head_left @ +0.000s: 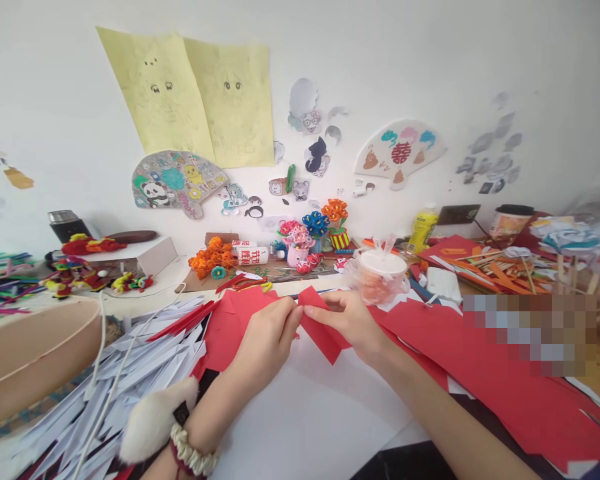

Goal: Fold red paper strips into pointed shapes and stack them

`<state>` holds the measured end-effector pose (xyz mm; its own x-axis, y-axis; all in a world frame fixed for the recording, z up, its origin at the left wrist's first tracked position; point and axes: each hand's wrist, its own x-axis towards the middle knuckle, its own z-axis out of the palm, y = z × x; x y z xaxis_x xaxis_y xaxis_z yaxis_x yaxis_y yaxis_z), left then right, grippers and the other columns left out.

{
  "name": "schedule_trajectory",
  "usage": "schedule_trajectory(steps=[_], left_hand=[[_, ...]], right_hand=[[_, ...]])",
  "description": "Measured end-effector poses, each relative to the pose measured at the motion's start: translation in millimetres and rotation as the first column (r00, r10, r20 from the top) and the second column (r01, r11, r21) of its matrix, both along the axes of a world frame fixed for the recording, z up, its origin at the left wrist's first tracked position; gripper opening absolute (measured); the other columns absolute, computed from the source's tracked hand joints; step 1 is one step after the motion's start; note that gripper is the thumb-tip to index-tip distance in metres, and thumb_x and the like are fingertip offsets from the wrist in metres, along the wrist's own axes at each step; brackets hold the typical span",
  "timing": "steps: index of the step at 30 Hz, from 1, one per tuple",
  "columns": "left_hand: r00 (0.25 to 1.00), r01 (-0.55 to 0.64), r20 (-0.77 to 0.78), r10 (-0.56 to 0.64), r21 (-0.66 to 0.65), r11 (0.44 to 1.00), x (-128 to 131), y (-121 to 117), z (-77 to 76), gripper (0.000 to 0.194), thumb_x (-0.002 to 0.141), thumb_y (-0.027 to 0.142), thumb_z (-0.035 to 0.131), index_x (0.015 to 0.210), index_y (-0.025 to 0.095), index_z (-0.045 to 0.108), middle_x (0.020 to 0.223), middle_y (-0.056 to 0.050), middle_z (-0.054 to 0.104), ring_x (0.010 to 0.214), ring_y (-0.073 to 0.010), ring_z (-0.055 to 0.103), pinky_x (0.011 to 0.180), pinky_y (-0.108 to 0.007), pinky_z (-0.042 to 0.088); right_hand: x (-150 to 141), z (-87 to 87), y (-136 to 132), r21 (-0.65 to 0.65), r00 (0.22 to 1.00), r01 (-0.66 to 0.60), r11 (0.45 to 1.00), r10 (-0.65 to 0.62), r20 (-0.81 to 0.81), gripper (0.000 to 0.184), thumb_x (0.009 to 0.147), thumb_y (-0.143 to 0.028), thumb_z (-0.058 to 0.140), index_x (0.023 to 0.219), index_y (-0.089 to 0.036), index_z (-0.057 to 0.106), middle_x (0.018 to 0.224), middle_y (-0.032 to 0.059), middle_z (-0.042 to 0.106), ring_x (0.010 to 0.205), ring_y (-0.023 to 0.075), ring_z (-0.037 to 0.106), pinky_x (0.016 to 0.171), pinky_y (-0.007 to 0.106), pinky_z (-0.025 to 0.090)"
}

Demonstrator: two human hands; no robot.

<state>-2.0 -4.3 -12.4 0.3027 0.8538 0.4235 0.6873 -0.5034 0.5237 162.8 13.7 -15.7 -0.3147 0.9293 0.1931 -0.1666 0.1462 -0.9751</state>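
Both hands meet over the middle of the table on a small folded piece of red paper (323,331). My left hand (265,343) pinches its left edge with fingers pressed together. My right hand (353,320) grips its upper right part, thumb on top. The paper hangs tilted just above a white sheet (305,413). More red paper sheets (480,373) lie spread under and to the right of my hands. A fluffy white pompom (153,417) and a scrunchie (193,457) sit at my left wrist.
A heap of white paper strips (115,380) with a white cable lies at left, beside a round beige box (25,353). A plastic-wrapped cup (380,273), pipe-cleaner flowers (317,233), a glue bottle (250,253) and wooden sticks (500,267) stand behind.
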Motion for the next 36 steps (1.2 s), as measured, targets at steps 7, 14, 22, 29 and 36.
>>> schedule_trajectory(steps=[7,14,22,29,36], left_hand=[[0.997,0.016,0.079,-0.016,0.006,1.0,-2.5,0.7,7.8,0.034,0.093,0.034,0.037,0.063,0.019,0.038,0.059,0.004,0.042,0.055,-0.011,0.037,0.053,-0.024,0.028],[0.951,0.064,0.309,-0.019,-0.136,0.989,-9.4,3.0,13.6,0.016,0.084,0.033,0.053,0.081,0.018,0.058,0.067,0.001,0.058,0.061,-0.0124,0.052,0.056,-0.022,0.04],[0.666,0.103,0.716,0.209,-0.366,0.925,-4.3,0.5,19.5,0.02,0.074,0.033,0.065,0.079,0.018,0.052,0.067,-0.002,0.067,0.059,-0.0152,0.064,0.047,-0.02,0.041],[0.568,0.237,0.786,0.244,-0.44,0.866,10.9,-4.1,9.5,0.03,0.072,0.038,0.068,0.07,0.017,0.047,0.065,0.0,0.063,0.048,-0.008,0.053,0.043,-0.017,0.035],[0.786,0.085,0.605,0.127,-0.309,0.947,5.6,-0.8,10.4,0.025,0.073,0.039,0.067,0.073,0.016,0.057,0.064,0.001,0.058,0.057,-0.0102,0.052,0.051,-0.021,0.044]], right_hand=[[2.9,1.5,1.1,0.042,0.998,-0.035,0.999,0.032,0.062,0.02,0.075,-0.036,0.069,0.081,-0.017,0.072,0.081,0.0036,0.072,0.072,0.0186,0.065,0.06,0.026,0.047],[1.7,-5.7,9.9,0.166,0.967,0.035,0.986,-0.075,0.243,0.02,0.073,-0.035,0.069,0.081,-0.017,0.072,0.083,0.006,0.072,0.077,0.021,0.064,0.069,0.031,0.048],[1.9,-8.0,10.8,-0.128,0.965,0.261,0.957,-0.26,0.025,0.069,0.063,-0.047,0.077,0.121,-0.024,0.049,0.094,0.0038,0.062,0.071,0.0166,0.061,0.064,0.031,0.052],[-6.8,-7.8,2.5,0.007,0.993,-0.043,0.999,0.044,-0.111,0.033,0.074,-0.045,0.07,0.084,-0.014,0.065,0.076,0.0044,0.064,0.061,0.0117,0.057,0.058,0.025,0.047],[-0.1,-5.8,7.8,0.055,0.997,0.068,0.996,-0.069,0.024,0.034,0.067,-0.047,0.073,0.071,-0.014,0.065,0.061,0.0019,0.06,0.05,0.0117,0.052,0.048,0.025,0.042]])
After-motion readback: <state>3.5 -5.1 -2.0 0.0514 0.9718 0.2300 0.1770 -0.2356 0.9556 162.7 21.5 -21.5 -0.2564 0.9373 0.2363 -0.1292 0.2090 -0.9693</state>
